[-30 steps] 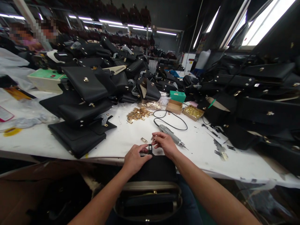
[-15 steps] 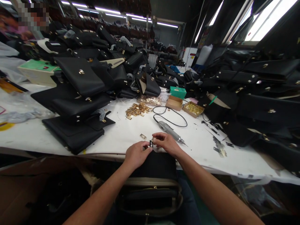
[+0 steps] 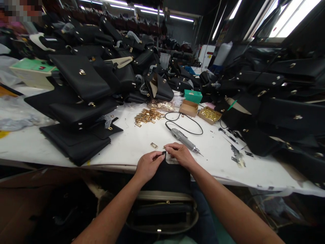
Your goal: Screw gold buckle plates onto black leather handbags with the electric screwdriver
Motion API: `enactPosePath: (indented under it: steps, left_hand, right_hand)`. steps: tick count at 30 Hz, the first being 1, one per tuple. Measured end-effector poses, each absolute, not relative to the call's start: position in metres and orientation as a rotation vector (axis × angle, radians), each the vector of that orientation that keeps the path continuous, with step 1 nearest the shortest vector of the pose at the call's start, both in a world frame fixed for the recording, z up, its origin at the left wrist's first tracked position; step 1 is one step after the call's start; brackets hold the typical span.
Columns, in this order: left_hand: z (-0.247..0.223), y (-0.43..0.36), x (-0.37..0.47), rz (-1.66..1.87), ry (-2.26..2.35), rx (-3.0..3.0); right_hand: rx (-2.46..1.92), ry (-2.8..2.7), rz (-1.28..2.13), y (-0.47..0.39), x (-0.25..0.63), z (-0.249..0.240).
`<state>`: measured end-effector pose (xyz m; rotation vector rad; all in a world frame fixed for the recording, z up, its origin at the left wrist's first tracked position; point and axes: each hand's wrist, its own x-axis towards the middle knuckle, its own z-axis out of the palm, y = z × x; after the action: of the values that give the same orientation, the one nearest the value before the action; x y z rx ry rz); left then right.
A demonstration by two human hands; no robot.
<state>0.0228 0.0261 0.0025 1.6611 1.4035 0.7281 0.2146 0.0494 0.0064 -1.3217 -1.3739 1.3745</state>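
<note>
A black handbag lies open at the table's front edge and over my lap, its flap resting toward the tabletop. My left hand pinches the narrow black tab at the end of that flap. Just to the right, my right hand has thumb and forefinger closed on a small gold metal piece, partly covered by the fingertips. A gold rectangular plate sits on the white table beyond my left fingers. Beyond my right hand rests a grey electric screwdriver, its bit pointing right.
Gold clasp parts are heaped mid-table, near a cardboard box and a tray of small brass pieces. Black bags are stacked left and right. A looped black cable and flat metal tools lie to the right.
My right fingers have drawn the small gold piece slightly up and away from the tab. My left hand keeps its pinch. The view has shifted a little.
</note>
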Motion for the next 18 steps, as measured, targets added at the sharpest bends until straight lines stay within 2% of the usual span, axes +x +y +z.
enactPosePath:
  steps: [7, 18]
  left_hand:
    - [0.006, 0.026, 0.024, 0.713, 1.414, 1.66]
    - [0.003, 0.026, 0.026, 0.786, 1.389, 1.563]
  right_hand:
    - [-1.325, -1.447, 1.373, 0.046, 0.216, 0.019]
    - [-1.279, -1.266, 1.54, 0.043, 0.215, 0.017]
